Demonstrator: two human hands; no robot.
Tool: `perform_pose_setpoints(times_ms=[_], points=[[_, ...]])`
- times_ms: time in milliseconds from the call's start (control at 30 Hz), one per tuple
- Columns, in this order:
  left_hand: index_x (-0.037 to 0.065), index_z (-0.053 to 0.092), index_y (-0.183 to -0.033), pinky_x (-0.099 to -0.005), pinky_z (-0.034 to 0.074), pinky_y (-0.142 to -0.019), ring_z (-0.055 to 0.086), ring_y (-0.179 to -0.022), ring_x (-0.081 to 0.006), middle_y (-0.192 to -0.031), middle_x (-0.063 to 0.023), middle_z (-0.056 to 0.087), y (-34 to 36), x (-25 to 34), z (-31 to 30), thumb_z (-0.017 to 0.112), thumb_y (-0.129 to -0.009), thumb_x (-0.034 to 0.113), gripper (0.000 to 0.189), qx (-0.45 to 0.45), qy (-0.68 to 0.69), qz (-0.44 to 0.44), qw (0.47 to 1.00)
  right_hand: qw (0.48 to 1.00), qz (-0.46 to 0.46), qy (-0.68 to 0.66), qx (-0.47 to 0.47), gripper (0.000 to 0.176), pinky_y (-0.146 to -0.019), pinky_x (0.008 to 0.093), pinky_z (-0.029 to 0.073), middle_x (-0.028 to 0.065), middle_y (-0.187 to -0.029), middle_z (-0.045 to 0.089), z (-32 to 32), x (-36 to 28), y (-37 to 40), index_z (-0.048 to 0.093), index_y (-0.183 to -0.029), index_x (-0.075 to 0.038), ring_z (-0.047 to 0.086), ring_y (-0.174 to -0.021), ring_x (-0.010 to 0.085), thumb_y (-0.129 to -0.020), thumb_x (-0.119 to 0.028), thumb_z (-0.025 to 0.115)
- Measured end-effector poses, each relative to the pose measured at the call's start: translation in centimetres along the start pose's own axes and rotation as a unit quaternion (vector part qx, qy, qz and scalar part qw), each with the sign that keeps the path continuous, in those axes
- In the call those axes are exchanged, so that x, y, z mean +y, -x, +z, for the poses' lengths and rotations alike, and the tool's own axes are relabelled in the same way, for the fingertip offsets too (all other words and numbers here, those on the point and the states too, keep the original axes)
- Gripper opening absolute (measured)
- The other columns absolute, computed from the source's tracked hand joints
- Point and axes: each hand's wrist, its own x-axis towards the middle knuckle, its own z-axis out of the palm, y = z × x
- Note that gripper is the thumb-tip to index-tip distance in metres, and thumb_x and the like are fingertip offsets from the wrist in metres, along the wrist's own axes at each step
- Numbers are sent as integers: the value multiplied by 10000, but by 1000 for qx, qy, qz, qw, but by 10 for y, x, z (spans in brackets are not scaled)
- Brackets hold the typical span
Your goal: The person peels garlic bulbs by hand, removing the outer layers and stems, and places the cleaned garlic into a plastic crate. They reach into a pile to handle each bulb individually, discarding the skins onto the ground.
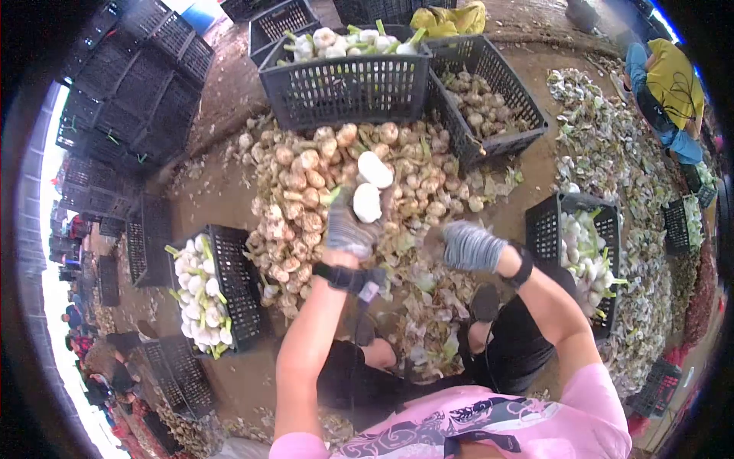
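My left hand [353, 229], in a grey knit glove, is closed around clean white garlic; a lower garlic bulb [367, 203] shows at its fingers. Against that one, a second white bulb [375, 169] stands out just above. Beneath and beyond the hand spreads a pile of unpeeled garlic [306, 164] with brownish skins and stems. My right hand [472, 246], gloved alike, is curled closed to the right, over loose garlic skins [428, 294]. Its fingertips are blurred, and I cannot tell what they hold.
A black crate [344, 92] of white garlic stands behind the pile, beside another crate [497, 141] of unpeeled bulbs. Crates of white garlic flank me at left [237, 283] and right [543, 229]. Stacked crates [130, 84] rise far left. Another person [673, 88] sits far right.
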Motion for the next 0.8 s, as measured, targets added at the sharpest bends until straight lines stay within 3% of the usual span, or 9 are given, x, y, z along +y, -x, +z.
perform_pose_setpoints(times_ms=[67, 200, 333, 533, 567, 600, 667, 733, 800], points=[[13, 415, -1169, -364, 580, -681, 585, -918, -316, -1056, -207, 525, -16, 16, 35, 594, -822, 242, 452, 22, -188, 90, 978, 1000, -15, -7, 7, 297, -642, 417, 475, 204, -759, 608, 13, 12, -2, 561, -955, -22, 591, -737, 370, -716, -199, 567], [21, 367, -1167, -406, 545, -760, 540, -956, -327, -1119, -222, 469, -112, 80, 99, 570, -833, 145, 409, -38, -89, 37, 995, 999, 15, 22, -25, 204, -582, 421, 471, 204, -686, 589, 13, 3, 0, 596, -756, 16, 584, -645, 346, -676, -172, 591], [-20, 323, -1219, -440, 521, -760, 489, -1024, -337, -1143, -206, 422, -139, 100, 189, 564, -845, 338, 571, -35, -260, 199, 944, 994, 34, 59, -80, 203, -550, 420, 469, 206, -649, 579, -12, -16, 0, 595, -706, 38, 581, -605, 348, -671, -162, 588], [-46, 417, -1140, -369, 509, -839, 478, -1047, -300, -1174, -200, 417, -167, 128, 164, 609, -816, 182, 440, -6, -270, 213, 939, 991, 23, 65, -110, 167, -548, 410, 480, 199, -672, 591, -8, -5, 6, 597, -728, 42, 601, -632, 339, -671, -114, 581], [-18, 527, -970, -333, 536, -747, 562, -879, -258, -941, -163, 549, -173, 140, 141, 605, -816, 157, 246, -18, -331, 181, 926, 993, 19, 65, -97, 145, -547, 406, 485, 196, -679, 599, -9, -8, 9, 600, -744, 30, 614, -653, 334, -674, -92, 566], [6, 560, -926, -319, 527, -710, 588, -731, -235, -749, -111, 581, -177, 142, 118, 580, -822, 121, 156, -16, -430, 191, 882, 993, 17, 59, -105, 145, -547, 406, 485, 196, -679, 599, -6, -8, 11, 600, -744, 30, 614, -653, 334, -674, -92, 566], [27, 564, -973, -337, 512, -689, 603, -725, -249, -760, -109, 614, -185, 141, 60, 604, -798, 173, 231, 29, -513, 177, 839, 995, 27, 74, -63, 129, -550, 412, 488, 189, -682, 607, 0, -8, 11, 599, -746, 15, 617, -655, 332, -674, -82, 555], [68, 555, -1078, -360, 486, -780, 601, -885, -277, -968, -134, 626, -213, 138, 7, 639, -748, 243, 382, 137, -851, 107, 496, 995, 19, 76, -54, 121, -544, 414, 488, 181, -689, 613, 7, -6, 12, 598, -748, 1, 616, -650, 329, -671, -82, 555], [94, 591, -1100, -381, 450, -846, 576, -987, -300, -1062, -169, 606, -210, 115, -41, 688, -734, 340, 451, 145, -896, 272, 320, 995, 26, 79, -49, 120, -526, 411, 484, 175, -683, 611, 6, -8, 14, 601, -743, 0, 616, -638, 323, -668, -82, 556]])
